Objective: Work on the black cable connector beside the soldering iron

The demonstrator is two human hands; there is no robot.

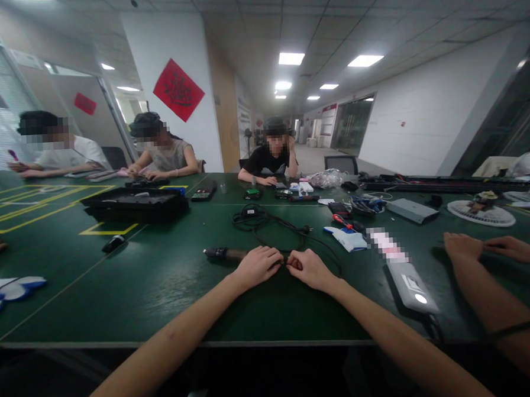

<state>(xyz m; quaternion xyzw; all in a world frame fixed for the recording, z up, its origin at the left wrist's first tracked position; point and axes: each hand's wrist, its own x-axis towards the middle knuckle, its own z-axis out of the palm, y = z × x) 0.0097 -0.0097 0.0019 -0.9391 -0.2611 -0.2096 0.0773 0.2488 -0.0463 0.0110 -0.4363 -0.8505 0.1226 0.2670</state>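
Observation:
A dark electric screwdriver [226,254] lies along the green table [163,292], its tip pointing left. My left hand [260,265] is closed over its rear end, fingers curled down. Close beside it, my right hand [311,268] pinches a small black cable end [286,260] at the back of the screwdriver. Whether the plug is seated or apart is hidden by the fingers. A black power cord [270,219] lies coiled just beyond both hands.
A black tray [134,204] stands to the left, near a black computer mouse [113,243]. To the right lie a glove [349,239], a red-handled screwdriver [342,221] and a grey-white device [412,288]. A neighbour's hands [465,247] rest at far right; several people sit across.

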